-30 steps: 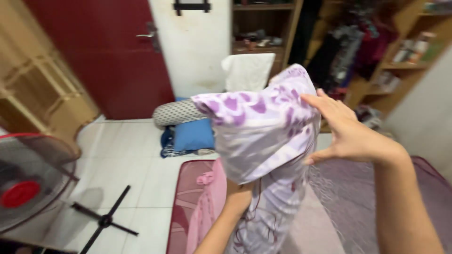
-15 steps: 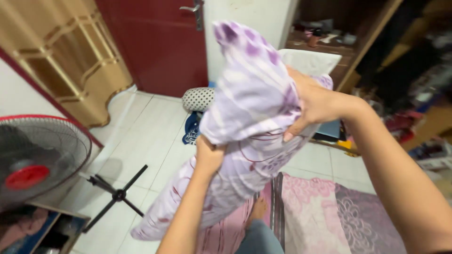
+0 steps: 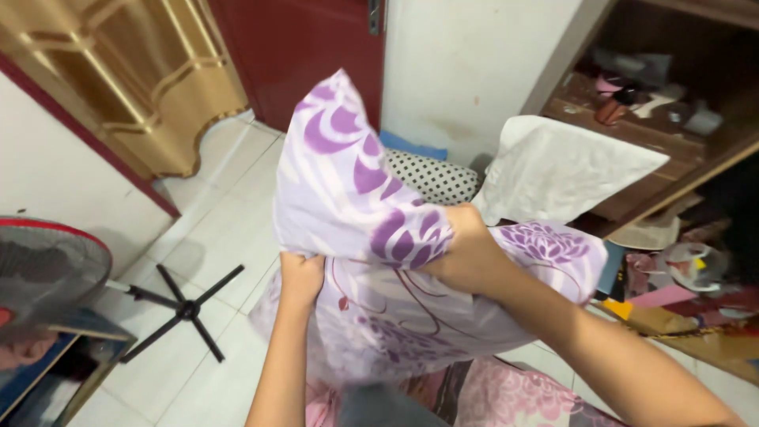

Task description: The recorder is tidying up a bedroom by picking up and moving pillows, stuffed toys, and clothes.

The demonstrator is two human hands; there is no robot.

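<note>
I hold a pillow in a white cover with purple flower prints (image 3: 348, 182) upright in front of me. My left hand (image 3: 300, 277) grips the lower left edge of the cover. My right hand (image 3: 466, 253) clutches the cover at its middle right, fingers buried in the fabric. The bottom part of the pillow bulges between my arms.
A standing fan (image 3: 47, 269) with a black cross base (image 3: 183, 310) is at the left. A polka-dot pillow (image 3: 435, 178) and a white pillow (image 3: 561, 170) lie against the wall. A cluttered wooden shelf (image 3: 656, 119) is at the right, a pink mat (image 3: 506, 395) below.
The pillow has swung from tilted to more upright, and both hands have shifted lower on the cover. The view has turned down and to the left.
</note>
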